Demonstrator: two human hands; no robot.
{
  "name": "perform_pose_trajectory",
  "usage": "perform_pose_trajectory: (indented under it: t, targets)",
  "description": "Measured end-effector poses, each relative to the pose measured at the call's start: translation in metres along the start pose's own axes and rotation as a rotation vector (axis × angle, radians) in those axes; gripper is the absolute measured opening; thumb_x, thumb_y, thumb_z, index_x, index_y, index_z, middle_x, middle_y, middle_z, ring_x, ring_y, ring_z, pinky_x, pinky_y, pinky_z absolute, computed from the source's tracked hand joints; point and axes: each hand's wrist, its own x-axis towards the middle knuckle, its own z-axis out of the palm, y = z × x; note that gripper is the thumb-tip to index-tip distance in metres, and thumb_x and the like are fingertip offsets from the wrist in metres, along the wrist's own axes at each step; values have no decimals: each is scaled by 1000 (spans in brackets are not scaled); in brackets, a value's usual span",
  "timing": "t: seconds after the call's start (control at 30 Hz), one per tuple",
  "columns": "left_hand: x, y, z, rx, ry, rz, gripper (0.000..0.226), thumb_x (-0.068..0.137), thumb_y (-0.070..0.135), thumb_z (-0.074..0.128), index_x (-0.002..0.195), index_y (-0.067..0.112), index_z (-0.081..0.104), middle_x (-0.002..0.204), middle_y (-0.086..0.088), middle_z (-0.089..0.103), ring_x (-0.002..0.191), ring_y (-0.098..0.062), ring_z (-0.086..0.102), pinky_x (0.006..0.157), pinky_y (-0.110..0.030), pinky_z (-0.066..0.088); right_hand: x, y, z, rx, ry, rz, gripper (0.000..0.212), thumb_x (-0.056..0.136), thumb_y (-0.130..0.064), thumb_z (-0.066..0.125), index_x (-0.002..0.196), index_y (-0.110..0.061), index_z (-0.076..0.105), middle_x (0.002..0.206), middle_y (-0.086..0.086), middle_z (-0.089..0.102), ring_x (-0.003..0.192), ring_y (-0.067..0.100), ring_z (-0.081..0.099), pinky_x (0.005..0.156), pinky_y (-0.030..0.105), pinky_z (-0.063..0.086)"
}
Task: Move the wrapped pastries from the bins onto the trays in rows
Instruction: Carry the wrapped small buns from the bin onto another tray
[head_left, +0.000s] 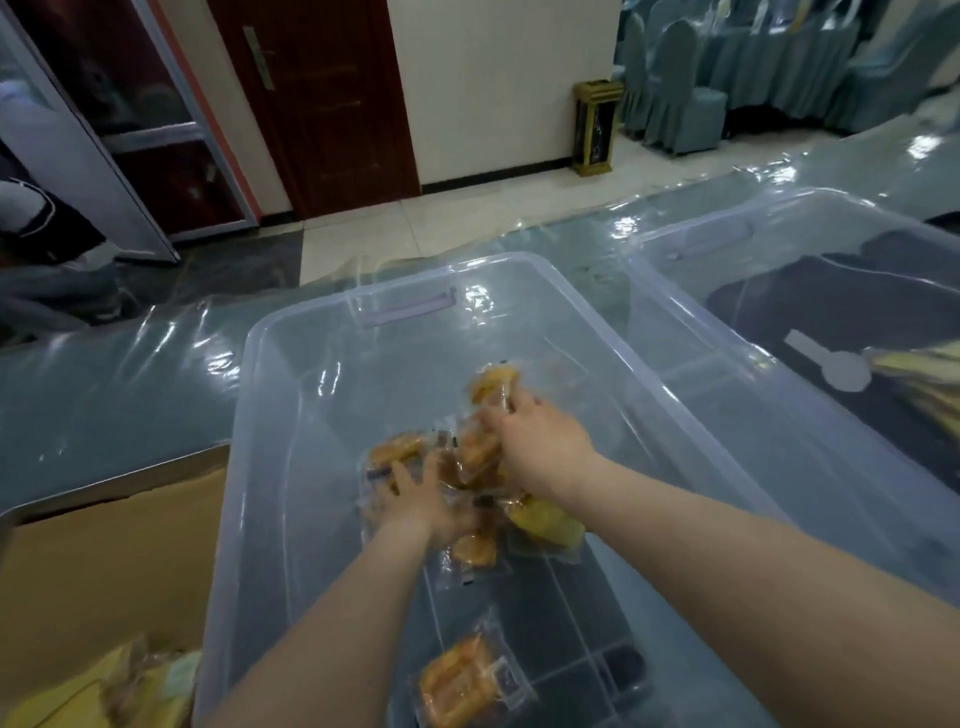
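Observation:
A clear plastic bin stands in front of me with a small heap of wrapped golden pastries on its floor. My left hand presses down on the heap's left side, fingers spread over a wrapped pastry. My right hand is closed on the wrapper of another pastry at the far end of the heap. One more wrapped pastry lies alone near the bin's front. A metal tray lined with brown paper sits to the left, with a few wrapped pastries at its near edge.
A second clear bin stands at the right, with dark contents and some yellow packets. The table is covered in glossy plastic sheeting. Beyond it are a dark red door, a small bin stand and covered chairs.

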Motion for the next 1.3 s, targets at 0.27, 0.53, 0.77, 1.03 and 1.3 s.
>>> perform_pose_trajectory:
  t: [0.27, 0.53, 0.77, 1.03, 1.3]
  targets:
    - [12, 5, 29, -145, -16, -51, 111, 78, 49, 66, 142, 36, -24, 153, -11, -23, 137, -41, -23, 109, -59, 13, -2, 12, 33, -46, -230, 34, 103, 73, -47, 75, 148, -37, 5, 156, 7, -19, 139, 51, -10, 102, 61, 36]
    - [2, 2, 27, 148, 146, 51, 54, 81, 7, 63, 127, 16, 35, 136, -15, 23, 126, -39, 27, 92, -35, 42, -6, 7, 30, -123, -226, 29, 82, 86, -21, 63, 149, -29, 10, 156, 18, -18, 122, 45, 44, 91, 45, 45]
    - [2, 3, 17, 147, 221, 45, 40, 89, 12, 51, 128, 13, 42, 134, -14, 28, 123, -35, 33, 99, -36, 37, -7, 1, 1, 11, -193, 39, 62, 91, -10, 45, 147, -19, 21, 154, 21, 14, 111, 43, 52, 75, 39, 41]
    - [-9, 10, -59, 160, 371, 68, 40, 88, 19, 54, 127, 11, 47, 129, -12, 36, 118, -34, 37, 96, -34, 37, 1, 2, -36, 242, -77, 44, 50, 87, -9, 45, 135, -19, 39, 124, 16, 47, 104, 36, 53, 76, 34, 43]
    - [-36, 15, -106, -37, 470, 209, 41, 73, 23, 70, 111, 19, 55, 118, -4, 38, 112, -28, 37, 85, -33, 40, 2, -3, -58, 274, 87, -49, 53, 86, -1, 41, 134, -22, 36, 127, 12, 45, 96, 36, 56, 75, 43, 50]
